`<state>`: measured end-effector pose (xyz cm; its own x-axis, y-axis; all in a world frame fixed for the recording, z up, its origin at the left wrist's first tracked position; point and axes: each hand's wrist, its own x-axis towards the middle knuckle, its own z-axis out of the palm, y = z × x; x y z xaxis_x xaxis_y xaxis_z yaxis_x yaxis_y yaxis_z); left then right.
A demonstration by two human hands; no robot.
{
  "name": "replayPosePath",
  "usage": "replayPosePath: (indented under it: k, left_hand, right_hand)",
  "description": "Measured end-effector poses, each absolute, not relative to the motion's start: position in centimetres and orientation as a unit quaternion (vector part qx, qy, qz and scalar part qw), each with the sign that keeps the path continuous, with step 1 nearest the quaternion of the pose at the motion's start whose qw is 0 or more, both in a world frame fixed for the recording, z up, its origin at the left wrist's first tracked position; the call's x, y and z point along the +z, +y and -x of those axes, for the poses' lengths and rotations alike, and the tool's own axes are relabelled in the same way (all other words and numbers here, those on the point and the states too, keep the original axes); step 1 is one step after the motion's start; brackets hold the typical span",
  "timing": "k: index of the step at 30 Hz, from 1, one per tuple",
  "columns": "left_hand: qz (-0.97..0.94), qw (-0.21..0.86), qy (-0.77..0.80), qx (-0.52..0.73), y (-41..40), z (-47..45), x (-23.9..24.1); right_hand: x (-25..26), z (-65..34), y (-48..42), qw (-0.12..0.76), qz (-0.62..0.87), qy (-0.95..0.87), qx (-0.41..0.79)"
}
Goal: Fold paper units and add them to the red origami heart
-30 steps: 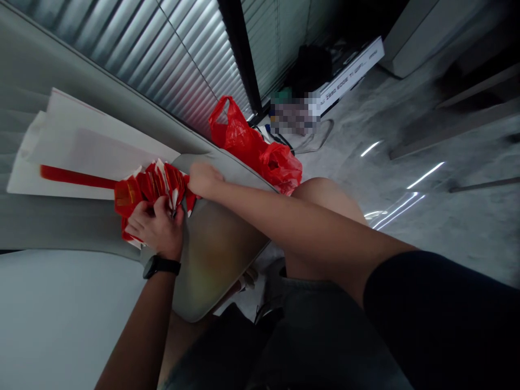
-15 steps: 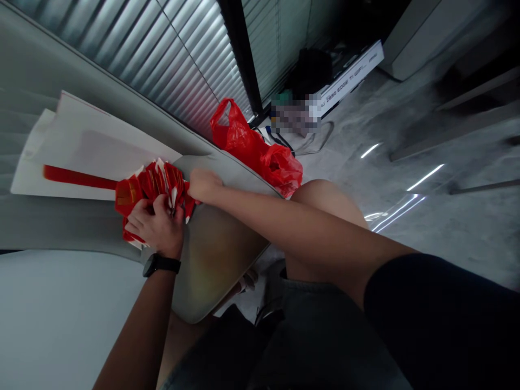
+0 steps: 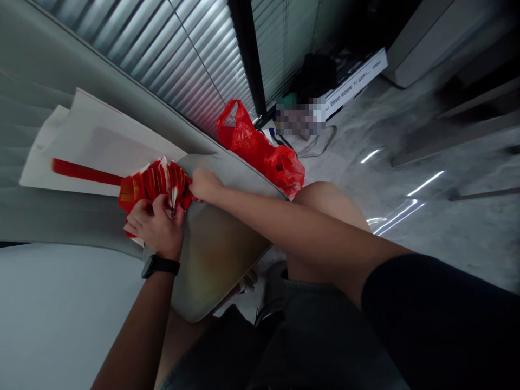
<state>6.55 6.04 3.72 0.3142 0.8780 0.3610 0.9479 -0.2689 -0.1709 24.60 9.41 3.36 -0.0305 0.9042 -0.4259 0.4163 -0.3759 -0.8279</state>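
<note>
A red pleated paper bundle with gold markings and white edges lies bunched on a grey cushioned seat. My left hand, with a black watch on its wrist, is closed over the near side of the bundle, fingers curled into the folds. My right hand is closed at the bundle's right end, gripping its edge; its fingertips are partly hidden. Just behind and to the left, large white sheets with a red strip lean against the seat back, the strip's end meeting the bundle.
A red plastic bag lies beyond the seat edge. Farther back are a long white-sided box and a loose strap on the grey floor. Blinds cover the window behind the seat. Table legs stand at the right.
The view has shifted slightly, so the background and sheets appear a little farther right. Both hands keep their hold on the red bundle, with hardly any visible movement.
</note>
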Motion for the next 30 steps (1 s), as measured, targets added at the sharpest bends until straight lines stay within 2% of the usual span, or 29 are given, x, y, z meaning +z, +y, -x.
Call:
replayPosePath:
  k: [8,16,22,25,30]
  left_hand:
    - [0.781,0.176,-0.59,-0.099,5.8,-6.9,3.8]
    - [0.777,0.152,-0.603,-0.093,5.5,-7.2,3.6]
    - [0.81,0.059,-0.569,-0.131,-1.6,-7.1,0.7]
    - [0.794,-0.011,-0.586,-0.16,-6.1,-7.6,-1.2]
    - [0.778,-0.037,-0.6,-0.183,-7.8,-8.1,-2.2]
  right_hand:
    - [2.4,-23.4,8.8,0.249,0.659,-0.564,0.431]
    - [3.3,-23.4,8.7,0.226,0.662,-0.58,0.418]
    - [3.6,-25.2,8.2,0.192,0.688,-0.588,0.379]
    - [2.8,-25.8,7.6,0.224,0.667,-0.608,0.368]
    - [1.2,-26.3,7.0,0.354,0.639,-0.565,0.384]
